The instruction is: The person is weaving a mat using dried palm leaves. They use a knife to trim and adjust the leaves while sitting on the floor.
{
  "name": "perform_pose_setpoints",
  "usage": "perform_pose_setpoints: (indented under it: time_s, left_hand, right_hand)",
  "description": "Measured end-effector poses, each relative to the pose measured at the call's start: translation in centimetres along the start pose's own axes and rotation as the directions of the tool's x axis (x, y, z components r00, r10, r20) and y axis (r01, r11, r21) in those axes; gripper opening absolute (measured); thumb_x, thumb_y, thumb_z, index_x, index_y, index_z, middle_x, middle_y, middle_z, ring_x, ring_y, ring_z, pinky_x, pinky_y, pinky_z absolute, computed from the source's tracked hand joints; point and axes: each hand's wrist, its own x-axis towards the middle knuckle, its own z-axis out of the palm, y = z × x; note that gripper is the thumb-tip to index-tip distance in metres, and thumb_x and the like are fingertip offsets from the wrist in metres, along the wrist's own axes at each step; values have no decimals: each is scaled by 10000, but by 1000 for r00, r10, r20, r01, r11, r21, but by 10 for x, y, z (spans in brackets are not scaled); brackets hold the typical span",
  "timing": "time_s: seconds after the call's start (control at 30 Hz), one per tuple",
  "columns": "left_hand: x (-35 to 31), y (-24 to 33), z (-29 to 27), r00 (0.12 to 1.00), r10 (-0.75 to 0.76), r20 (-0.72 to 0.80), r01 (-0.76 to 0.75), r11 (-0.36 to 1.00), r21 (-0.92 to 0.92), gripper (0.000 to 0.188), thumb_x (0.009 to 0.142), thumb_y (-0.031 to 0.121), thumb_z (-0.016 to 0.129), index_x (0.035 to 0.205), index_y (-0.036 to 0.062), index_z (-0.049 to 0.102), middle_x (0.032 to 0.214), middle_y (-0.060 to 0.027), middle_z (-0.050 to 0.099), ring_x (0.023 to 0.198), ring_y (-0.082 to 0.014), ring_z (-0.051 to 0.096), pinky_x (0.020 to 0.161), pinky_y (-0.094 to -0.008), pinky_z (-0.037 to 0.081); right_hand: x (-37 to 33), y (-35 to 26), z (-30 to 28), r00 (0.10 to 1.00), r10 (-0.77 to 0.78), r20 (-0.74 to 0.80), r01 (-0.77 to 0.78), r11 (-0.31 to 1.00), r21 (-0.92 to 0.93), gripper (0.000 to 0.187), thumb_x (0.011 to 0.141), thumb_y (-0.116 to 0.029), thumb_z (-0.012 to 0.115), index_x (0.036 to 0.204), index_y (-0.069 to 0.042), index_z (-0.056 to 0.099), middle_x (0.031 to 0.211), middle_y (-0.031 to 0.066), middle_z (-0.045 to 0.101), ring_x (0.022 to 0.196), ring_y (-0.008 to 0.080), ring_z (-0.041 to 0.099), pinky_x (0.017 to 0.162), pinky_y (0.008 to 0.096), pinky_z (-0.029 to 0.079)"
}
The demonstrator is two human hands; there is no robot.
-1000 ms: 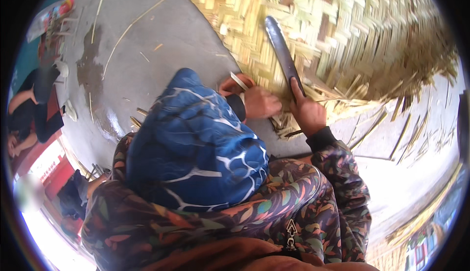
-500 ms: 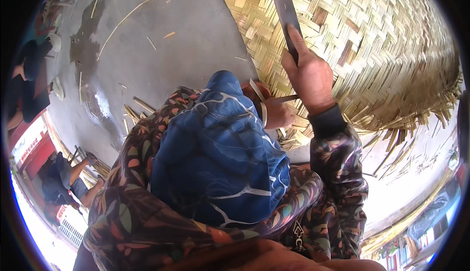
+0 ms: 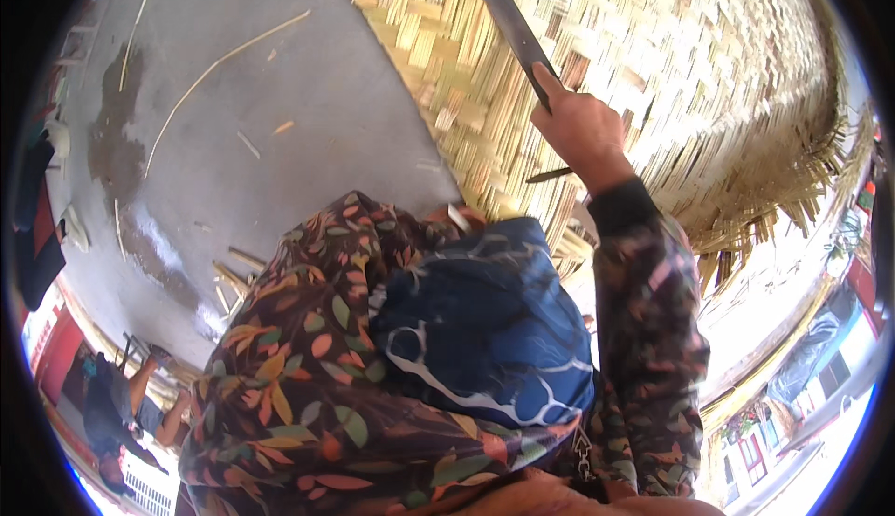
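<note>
My right hand [image 3: 583, 129] is closed on a machete [image 3: 513, 31] with a long, flat, dark blade. Its index finger lies stretched along the blade, which points up and to the left across a woven bamboo mat [image 3: 653, 22]. A dark pointed end [image 3: 548, 175] sticks out beside the wrist, just over the mat. My left hand is hidden behind the sleeve and the blue cloth [image 3: 494, 330] with white vein-like lines. A small patch of skin with a pale strip [image 3: 458, 217] shows above that cloth; I cannot tell what it belongs to.
Grey concrete floor [image 3: 308, 96] stretches to the left of the mat, with a long thin strip [image 3: 224, 61] and small scraps on it. Frayed ends line the mat's right border. Another person [image 3: 117, 404] is at the lower left. A building stands at the lower right.
The machete and my right hand have shifted slightly left, and the blade tilts further left. The blue cloth has dropped and shifted right. The left hand, partly seen before, is now hidden.
</note>
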Motion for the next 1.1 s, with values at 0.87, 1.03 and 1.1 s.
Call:
perform_pose_setpoints:
  time_s: [0.87,1.03,1.1]
  left_hand:
    - [216,176,-116,826,538,166,-554,830,66,58,724,128,601,700,99,557,686,-20,512,634,-170,562,551,-299,485]
    - [287,223,-18,918,314,243,-315,948,-36,207,799,157,545,950,21,585,981,-133,595,926,-253,588,799,-344,455]
    - [313,210,21,919,392,-25,-377,898,227,273,823,161,524,1039,2,579,1113,-165,588,1044,-274,561,853,-363,446]
  right_hand:
    - [-246,505,75,494,853,-166,-393,390,833,643,870,-349,407,1430,-61,276,695,117,590,598,213,590,573,367,474]
    - [-168,537,60,637,748,-187,-420,540,730,636,862,-359,363,1434,-104,252,811,232,641,745,370,635,714,464,476]
    - [-132,554,68,671,695,-259,-356,608,710,631,863,-368,353,1425,-107,235,865,271,639,805,431,619,753,500,458]
